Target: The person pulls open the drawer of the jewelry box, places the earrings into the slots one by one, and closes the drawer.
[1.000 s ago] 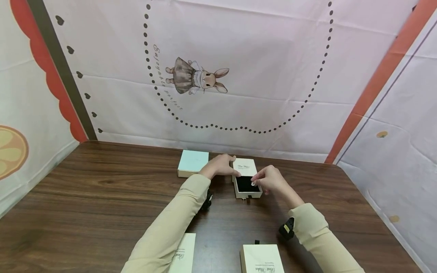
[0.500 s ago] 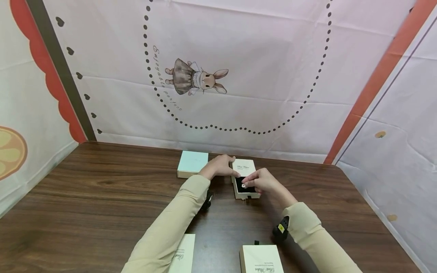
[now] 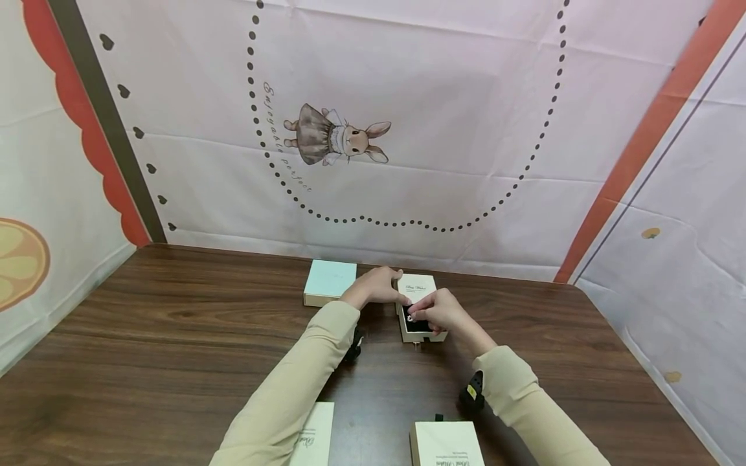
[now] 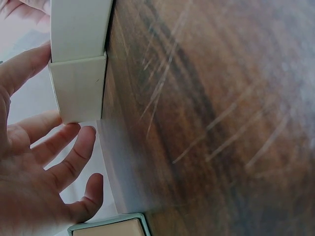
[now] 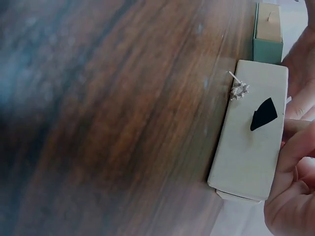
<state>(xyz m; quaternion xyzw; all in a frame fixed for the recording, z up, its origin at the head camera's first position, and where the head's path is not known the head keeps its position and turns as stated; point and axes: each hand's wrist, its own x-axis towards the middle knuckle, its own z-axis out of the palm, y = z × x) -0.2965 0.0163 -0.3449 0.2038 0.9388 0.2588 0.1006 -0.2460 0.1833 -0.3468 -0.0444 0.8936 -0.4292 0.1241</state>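
A cream drawer-style jewelry box (image 3: 418, 283) stands at the back of the table, its drawer (image 5: 251, 142) slid partly out to show a black insert (image 3: 421, 327). My left hand (image 3: 374, 285) grips the sleeve's left side, thumb near the front seam and a finger at the far end. Over the insert, my right hand (image 3: 445, 310) pinches a small white flower-shaped earring (image 3: 410, 318) in its fingertips. In the right wrist view, a second such earring (image 5: 239, 90) lies before the drawer's front, near a black pull tab (image 5: 264, 114). The right fingertips are hidden there.
A light blue box (image 3: 329, 279) stands left of the left hand. Two more cream boxes lie near the front: one box (image 3: 315, 437) partly under the left sleeve, the other box (image 3: 447, 443) by the right forearm. A printed cloth (image 3: 443, 129) hangs behind the table.
My right hand has moved left across the black insert with the earring, from the drawer's right side to its left part. The left hand keeps its grip on the box.
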